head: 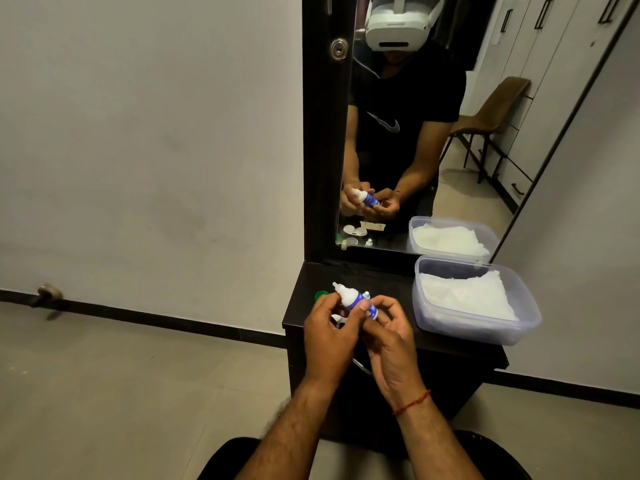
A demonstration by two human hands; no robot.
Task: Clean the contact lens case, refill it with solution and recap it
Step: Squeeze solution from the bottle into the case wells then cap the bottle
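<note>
Two hands, left hand [330, 336] and right hand [393, 344], one solution bottle [351, 299], one green cap [320, 294], one clear tub [485, 333], one mirror [467, 202], one bench [391, 282]

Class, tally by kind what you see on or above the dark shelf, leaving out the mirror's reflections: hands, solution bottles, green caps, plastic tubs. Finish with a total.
hands: 2 (left hand, right hand)
solution bottle: 1
green cap: 1
plastic tub: 1
Total: 5
</note>
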